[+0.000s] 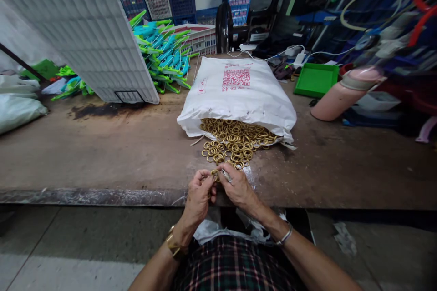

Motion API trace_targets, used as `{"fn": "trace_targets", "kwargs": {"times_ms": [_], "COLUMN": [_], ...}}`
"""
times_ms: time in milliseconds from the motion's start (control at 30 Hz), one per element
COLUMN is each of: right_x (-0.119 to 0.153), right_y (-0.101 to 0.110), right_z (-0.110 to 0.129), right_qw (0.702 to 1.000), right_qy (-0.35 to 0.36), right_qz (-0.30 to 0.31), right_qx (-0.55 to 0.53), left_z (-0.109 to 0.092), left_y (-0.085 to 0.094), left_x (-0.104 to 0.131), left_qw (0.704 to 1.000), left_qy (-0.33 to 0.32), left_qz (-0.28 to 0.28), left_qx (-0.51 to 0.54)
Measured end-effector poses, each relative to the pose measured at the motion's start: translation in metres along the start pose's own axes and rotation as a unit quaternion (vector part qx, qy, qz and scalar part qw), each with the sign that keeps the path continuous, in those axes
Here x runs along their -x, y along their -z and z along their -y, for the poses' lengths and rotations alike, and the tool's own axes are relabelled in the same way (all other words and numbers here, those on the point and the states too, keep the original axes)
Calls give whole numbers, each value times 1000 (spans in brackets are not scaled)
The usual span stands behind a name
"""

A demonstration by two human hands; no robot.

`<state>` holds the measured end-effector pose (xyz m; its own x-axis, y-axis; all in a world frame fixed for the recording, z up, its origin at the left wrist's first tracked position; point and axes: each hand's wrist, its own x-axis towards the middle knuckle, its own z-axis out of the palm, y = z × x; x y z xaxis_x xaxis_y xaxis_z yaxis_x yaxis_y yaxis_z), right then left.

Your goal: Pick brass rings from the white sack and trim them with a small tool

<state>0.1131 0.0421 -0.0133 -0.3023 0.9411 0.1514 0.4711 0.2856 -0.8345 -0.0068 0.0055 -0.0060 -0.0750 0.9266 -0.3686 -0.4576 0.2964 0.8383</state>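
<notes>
Many brass-coloured rings (235, 138) spill from the open mouth of a white sack (239, 95) with a red printed code. Near the table's front edge, my left hand (200, 193) pinches a brass ring (215, 172) between thumb and fingers, and more ring edges show below its thumb. My right hand (241, 188) meets it from the right, its fingertips closed at the same ring. A small whitish piece, too small to identify, shows between the thumb and fingers of my right hand.
A pale ribbed panel (99, 32) stands at the left on the brown table (102, 159), beside green and blue plastic pieces (164, 54). On the right are a green tray (316, 80) and a pink bottle (336, 100). A dark fan (224, 27) and crates (182, 2) stand behind.
</notes>
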Motion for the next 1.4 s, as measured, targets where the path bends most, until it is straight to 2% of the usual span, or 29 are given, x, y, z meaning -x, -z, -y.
{"fn": "trace_targets", "kwargs": {"times_ms": [200, 333, 567, 667, 733, 833, 900, 967, 1167, 1400], "right_x": [4, 7, 6, 4, 3, 1, 0, -2, -2, -3], "right_y": [1, 2, 1, 2, 3, 4, 4, 3, 3, 3], "right_z": [-3, -5, -4, -1, 2, 7, 8, 8, 9, 7], "right_qw": [999, 998, 996, 998, 999, 999, 998, 997, 994, 994], "right_qy": [22, 39, 46, 31, 11, -21, -37, -54, -73, -70], "right_qz": [-24, -37, -49, -43, -31, -1, 15, 20, 12, 2], "right_qx": [18, 44, 52, 32, 9, -29, -43, -54, -76, -88], "left_z": [3, 2, -8, -10, -9, -5, -3, -3, -3, 2], "left_y": [0, 0, 2, 3, 4, 3, 3, 3, 3, 6], "left_x": [-1, -1, 1, 1, 1, 0, 1, 2, 2, 3], "left_qw": [997, 996, 992, 987, 990, 995, 982, 971, 983, 989], "left_qy": [-21, -11, 77, 101, 87, 10, -45, -68, -12, -13], "left_qz": [22, 23, 97, 111, 101, 64, 50, 50, 77, 89], "left_qx": [-66, -83, 26, 58, 41, -81, -175, -222, -166, -119]}}
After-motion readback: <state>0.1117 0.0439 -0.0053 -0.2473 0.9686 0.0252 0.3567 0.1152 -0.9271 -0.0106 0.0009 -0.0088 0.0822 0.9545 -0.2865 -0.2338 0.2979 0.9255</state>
